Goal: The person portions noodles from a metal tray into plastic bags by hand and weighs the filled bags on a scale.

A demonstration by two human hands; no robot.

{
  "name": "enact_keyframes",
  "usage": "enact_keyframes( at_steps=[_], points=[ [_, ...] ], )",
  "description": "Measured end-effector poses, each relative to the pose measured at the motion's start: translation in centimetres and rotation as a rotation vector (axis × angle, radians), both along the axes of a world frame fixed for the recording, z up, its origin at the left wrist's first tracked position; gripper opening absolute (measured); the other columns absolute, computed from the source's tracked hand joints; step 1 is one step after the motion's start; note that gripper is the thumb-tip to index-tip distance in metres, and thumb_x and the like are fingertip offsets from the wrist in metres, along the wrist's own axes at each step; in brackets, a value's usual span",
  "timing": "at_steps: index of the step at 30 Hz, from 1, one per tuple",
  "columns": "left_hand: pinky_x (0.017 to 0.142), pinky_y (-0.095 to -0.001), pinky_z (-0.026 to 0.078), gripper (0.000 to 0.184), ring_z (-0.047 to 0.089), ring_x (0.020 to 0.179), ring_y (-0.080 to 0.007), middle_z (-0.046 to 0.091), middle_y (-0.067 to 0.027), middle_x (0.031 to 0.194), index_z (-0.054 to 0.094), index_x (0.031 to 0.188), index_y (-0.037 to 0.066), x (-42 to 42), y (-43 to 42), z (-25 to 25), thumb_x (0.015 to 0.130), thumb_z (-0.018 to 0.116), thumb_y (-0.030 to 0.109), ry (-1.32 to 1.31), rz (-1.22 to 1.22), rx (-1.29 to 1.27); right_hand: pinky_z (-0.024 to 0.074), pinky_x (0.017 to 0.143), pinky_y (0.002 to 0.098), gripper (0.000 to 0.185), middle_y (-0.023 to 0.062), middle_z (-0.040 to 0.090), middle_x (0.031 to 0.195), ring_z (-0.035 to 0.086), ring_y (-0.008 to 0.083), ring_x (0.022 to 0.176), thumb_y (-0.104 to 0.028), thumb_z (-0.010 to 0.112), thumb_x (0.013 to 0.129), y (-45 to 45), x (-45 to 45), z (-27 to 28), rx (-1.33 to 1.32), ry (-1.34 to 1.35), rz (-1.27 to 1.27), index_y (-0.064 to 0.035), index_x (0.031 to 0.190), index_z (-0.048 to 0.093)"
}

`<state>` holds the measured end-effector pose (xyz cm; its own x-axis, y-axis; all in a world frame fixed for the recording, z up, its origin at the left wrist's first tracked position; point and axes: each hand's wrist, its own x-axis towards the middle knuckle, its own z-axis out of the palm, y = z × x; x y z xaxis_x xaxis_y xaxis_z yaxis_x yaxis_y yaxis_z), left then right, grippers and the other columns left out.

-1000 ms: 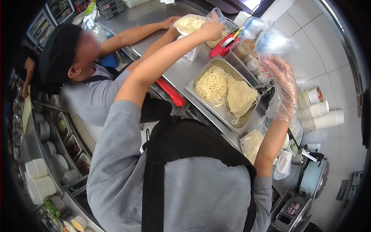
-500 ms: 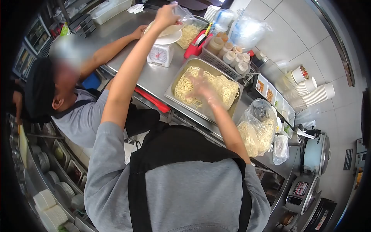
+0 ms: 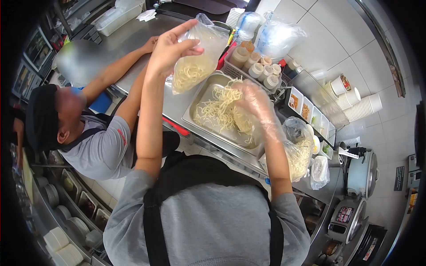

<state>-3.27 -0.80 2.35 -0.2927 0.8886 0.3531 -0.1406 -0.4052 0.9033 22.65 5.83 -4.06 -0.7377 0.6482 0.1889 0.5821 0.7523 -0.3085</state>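
Spare bag (image 3: 300, 160): translucent, holding noodles; rests beside the right forearm.
Right hand (image 3: 258, 103): gloved in clear plastic; fingers closed on noodles (image 3: 230, 95), with loose strands trailing below.
Tray (image 3: 230, 134): metal, directly under the right hand; the remaining noodles lie inside it in a loose mound.
Step in hand: noodles being gathered and lifted from the tray, as judged from the taut strands.
Next move calls for: a firm grip and enough height to free the strands from the mound.
Left hand (image 3: 170, 52): bare, raised, fingers partly spread against the bag; pinch point cannot be confirmed.
Bag (image 3: 195, 66): clear, noodles in its lower part; touches the left hand, overhangs the tray's left end, apart from the right hand.
Bottles (image 3: 256, 70): grouped in a basket (image 3: 233, 71), just beyond the tray.
Co-worker (image 3: 104, 144): at left, one arm extended over the counter (image 3: 133, 39).
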Motion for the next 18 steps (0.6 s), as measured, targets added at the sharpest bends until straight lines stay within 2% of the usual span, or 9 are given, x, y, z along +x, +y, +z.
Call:
enact_keyframes(
  at_steps=[2, 3, 5, 6, 9, 12, 14, 16, 18],
  points=[
    [0.07, -0.0223, 0.055, 0.051, 0.064, 0.073, -0.011, 0.051, -0.0111, 0.129, 0.044, 0.13, -0.006, 0.4, -0.6, -0.3, 0.081, 0.057, -0.004, -0.011, 0.007, 0.004, 0.046, 0.088, 0.0363, 0.046, 0.0146, 0.061, 0.11, 0.059, 0.0284, 0.099, -0.011, 0.073, 0.065, -1.2, -0.6, -1.4, -0.028, -0.14, -0.028, -0.0146, 0.11, 0.063],
    [0.07, -0.0217, 0.054, 0.052, 0.064, 0.073, -0.0108, 0.049, -0.0117, 0.132, 0.044, 0.13, -0.005, 0.5, -1.0, -0.2, 0.08, 0.058, -0.004, -0.003, -0.02, -0.03, 0.045, 0.09, 0.0373, 0.042, 0.014, 0.056, 0.119, 0.056, 0.0297, 0.106, -0.011, 0.07, 0.07, -0.9, -0.6, -5.1, -0.041, -0.126, -0.01, -0.0156, 0.11, 0.062],
    [0.069, -0.0249, 0.055, 0.056, 0.066, 0.073, -0.0151, 0.05, -0.0174, 0.127, 0.04, 0.131, -0.008, 1.0, -1.6, -0.6, 0.078, 0.059, -0.006, -0.005, -0.021, -0.025, 0.0436, 0.093, 0.0377, 0.04, 0.0147, 0.051, 0.125, 0.053, 0.0301, 0.111, -0.016, 0.07, 0.071, -1.0, -1.2, -9.4, -0.033, -0.465, 0.012, -0.0161, 0.11, 0.062],
    [0.069, -0.0265, 0.056, 0.059, 0.067, 0.073, -0.0173, 0.051, -0.0202, 0.125, 0.038, 0.131, -0.01, 1.2, -1.8, -0.8, 0.077, 0.06, -0.007, -0.005, -0.023, -0.021, 0.0429, 0.094, 0.0379, 0.039, 0.0151, 0.049, 0.128, 0.051, 0.0303, 0.114, -0.018, 0.069, 0.072, -1.3, -1.8, -9.2, -0.028, -0.634, 0.022, -0.0164, 0.11, 0.061],
    [0.067, -0.0268, 0.056, 0.06, 0.067, 0.071, -0.0177, 0.05, -0.0217, 0.127, 0.036, 0.132, -0.011, 1.7, -2.4, -1.1, 0.077, 0.06, -0.007, -0.009, -0.006, -0.033, 0.0507, 0.08, 0.0388, 0.029, 0.0142, 0.065, 0.102, 0.063, 0.0307, 0.094, -0.023, 0.064, 0.076, -0.8, -2.4, -6.8, -0.1, -0.491, 0.173, -0.0081, 0.1, 0.065],
    [0.065, -0.027, 0.056, 0.06, 0.066, 0.072, -0.0181, 0.048, -0.0221, 0.129, 0.035, 0.133, -0.011, 1.5, -2.0, -2.3, 0.078, 0.061, -0.006, -0.02, -0.013, -0.047, 0.0515, 0.077, 0.0407, 0.026, 0.0136, 0.068, 0.093, 0.065, 0.0314, 0.088, -0.029, 0.064, 0.076, 3.1, -4.8, -7.2, -0.143, -0.32, -0.249, -0.0091, 0.092, 0.069],
    [0.065, -0.0268, 0.056, 0.06, 0.066, 0.073, -0.0177, 0.047, -0.0224, 0.13, 0.035, 0.133, -0.011, 1.7, -1.9, -2.7, 0.078, 0.061, -0.007, -0.013, -0.006, -0.038, 0.0527, 0.072, 0.041, 0.02, 0.0113, 0.07, 0.087, 0.067, 0.0291, 0.083, -0.025, 0.065, 0.072, 7.8, -4.1, -13.2, -0.186, -0.118, -0.394, -0.0101, 0.084, 0.071],
    [0.065, -0.0266, 0.056, 0.06, 0.066, 0.073, -0.0175, 0.046, -0.023, 0.13, 0.034, 0.133, -0.011, 1.8, -2.3, -2.6, 0.078, 0.06, -0.007, -0.022, -0.016, -0.037, 0.0529, 0.07, 0.0408, 0.02, 0.011, 0.07, 0.087, 0.068, 0.027, 0.083, -0.024, 0.065, 0.071, 8.1, -5.5, -10.9, 0.048, -0.493, -0.36, -0.0092, 0.084, 0.071],
    [0.065, -0.0265, 0.056, 0.06, 0.066, 0.072, -0.0175, 0.045, -0.0236, 0.131, 0.034, 0.133, -0.011, 1.6, -2.3, -2.5, 0.079, 0.059, -0.008, -0.033, -0.02, -0.043, 0.0533, 0.071, 0.0417, 0.021, 0.0116, 0.069, 0.088, 0.068, 0.0245, 0.083, -0.021, 0.064, 0.071, 7.4, -6.3, -10.7, 0.098, -0.548, -0.266, -0.0057, 0.084, 0.07]
  ],
)
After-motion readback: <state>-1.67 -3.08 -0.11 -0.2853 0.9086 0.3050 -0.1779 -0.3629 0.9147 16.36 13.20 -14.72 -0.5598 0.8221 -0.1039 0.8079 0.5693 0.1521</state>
